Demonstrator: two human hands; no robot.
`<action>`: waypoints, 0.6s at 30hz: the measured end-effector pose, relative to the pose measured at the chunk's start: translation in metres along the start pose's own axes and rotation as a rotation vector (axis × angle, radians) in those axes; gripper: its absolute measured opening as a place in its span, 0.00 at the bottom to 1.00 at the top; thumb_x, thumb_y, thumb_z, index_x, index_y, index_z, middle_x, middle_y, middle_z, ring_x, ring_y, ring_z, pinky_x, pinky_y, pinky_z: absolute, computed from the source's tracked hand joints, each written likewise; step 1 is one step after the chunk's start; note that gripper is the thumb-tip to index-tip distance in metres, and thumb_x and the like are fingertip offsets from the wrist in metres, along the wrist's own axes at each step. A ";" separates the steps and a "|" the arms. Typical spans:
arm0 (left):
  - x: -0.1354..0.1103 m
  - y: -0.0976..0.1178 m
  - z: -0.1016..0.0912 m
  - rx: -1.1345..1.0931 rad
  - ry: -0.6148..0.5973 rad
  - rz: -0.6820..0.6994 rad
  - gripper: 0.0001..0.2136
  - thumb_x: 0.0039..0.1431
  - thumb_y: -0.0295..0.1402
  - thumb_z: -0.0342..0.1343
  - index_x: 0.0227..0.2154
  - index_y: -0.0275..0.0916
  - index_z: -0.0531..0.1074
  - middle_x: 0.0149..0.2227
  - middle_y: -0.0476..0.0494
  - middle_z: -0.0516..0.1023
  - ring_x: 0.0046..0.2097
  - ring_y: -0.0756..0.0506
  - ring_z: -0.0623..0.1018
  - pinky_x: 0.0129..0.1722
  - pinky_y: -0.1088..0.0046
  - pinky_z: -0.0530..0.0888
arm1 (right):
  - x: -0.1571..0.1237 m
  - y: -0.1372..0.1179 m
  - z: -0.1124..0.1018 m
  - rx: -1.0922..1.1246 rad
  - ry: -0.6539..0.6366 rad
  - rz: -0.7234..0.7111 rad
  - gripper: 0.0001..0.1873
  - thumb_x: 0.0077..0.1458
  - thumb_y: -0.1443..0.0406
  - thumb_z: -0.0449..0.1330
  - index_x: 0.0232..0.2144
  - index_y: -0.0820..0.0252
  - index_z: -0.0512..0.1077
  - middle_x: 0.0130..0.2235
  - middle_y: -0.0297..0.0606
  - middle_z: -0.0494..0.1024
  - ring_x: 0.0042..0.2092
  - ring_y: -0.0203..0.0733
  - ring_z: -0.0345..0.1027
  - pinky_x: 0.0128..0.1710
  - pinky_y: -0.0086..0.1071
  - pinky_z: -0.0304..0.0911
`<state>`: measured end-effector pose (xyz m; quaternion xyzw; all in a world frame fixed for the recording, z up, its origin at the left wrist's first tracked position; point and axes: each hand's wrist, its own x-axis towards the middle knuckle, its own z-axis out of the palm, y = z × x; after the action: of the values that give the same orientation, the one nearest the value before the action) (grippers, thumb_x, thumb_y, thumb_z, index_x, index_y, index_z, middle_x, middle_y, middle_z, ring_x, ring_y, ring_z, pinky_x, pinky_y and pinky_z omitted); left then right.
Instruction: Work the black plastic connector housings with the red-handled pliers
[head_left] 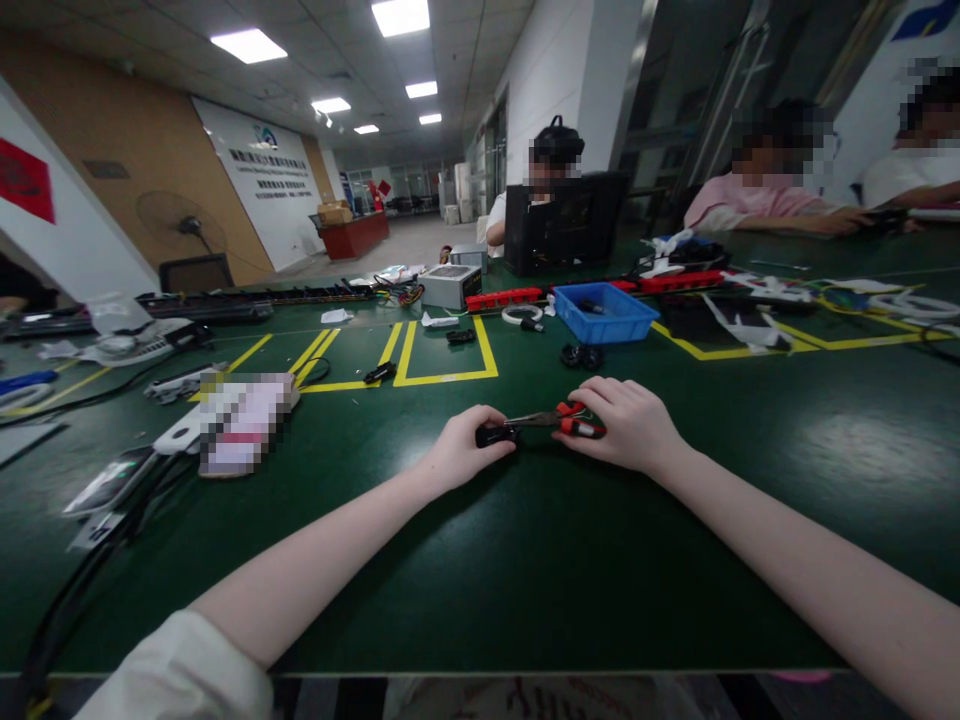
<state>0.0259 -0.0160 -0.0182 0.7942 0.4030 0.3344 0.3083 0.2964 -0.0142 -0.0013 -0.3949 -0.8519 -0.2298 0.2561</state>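
My left hand (466,447) is closed on a small black cable bundle (495,436), pinched between thumb and fingers over the green table. In my right hand (630,422) is a pair of needle-nose pliers (570,418) with red and black handles. The pliers' narrow jaws point left and reach the black bundle at my left fingertips. Whether the jaws grip anything there is too small to tell. Another black coiled cable (581,356) lies just beyond my right hand, in front of a blue plastic bin (606,325).
Yellow tape marks rectangles on the green table (480,580); small black bundles (380,373) lie near them. A grey metal box (451,287) and red strips (502,298) are farther back. At left are a phone-like device (112,482) and cables. Other people sit across the table.
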 end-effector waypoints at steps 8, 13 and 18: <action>0.001 -0.004 0.002 0.090 -0.018 0.053 0.13 0.54 0.33 0.63 0.42 0.37 0.73 0.43 0.44 0.76 0.45 0.43 0.75 0.47 0.64 0.72 | 0.000 -0.001 -0.002 -0.036 0.037 -0.023 0.22 0.54 0.48 0.60 0.39 0.61 0.73 0.39 0.45 0.77 0.38 0.47 0.71 0.36 0.39 0.61; -0.002 0.004 -0.003 0.040 0.002 0.107 0.16 0.57 0.34 0.61 0.49 0.40 0.72 0.49 0.43 0.76 0.52 0.42 0.74 0.55 0.60 0.69 | -0.001 -0.006 -0.007 -0.014 0.130 -0.058 0.21 0.53 0.50 0.62 0.41 0.60 0.73 0.41 0.46 0.77 0.41 0.49 0.71 0.39 0.40 0.62; -0.005 0.014 -0.006 -0.031 0.024 0.132 0.12 0.64 0.34 0.54 0.48 0.40 0.72 0.50 0.42 0.77 0.54 0.42 0.74 0.59 0.59 0.66 | 0.002 -0.017 -0.012 0.066 0.168 -0.031 0.13 0.56 0.56 0.60 0.40 0.56 0.73 0.38 0.42 0.77 0.38 0.45 0.70 0.35 0.37 0.61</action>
<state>0.0248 -0.0259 -0.0053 0.8100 0.3485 0.3697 0.2928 0.2851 -0.0301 0.0056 -0.3526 -0.8405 -0.2377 0.3358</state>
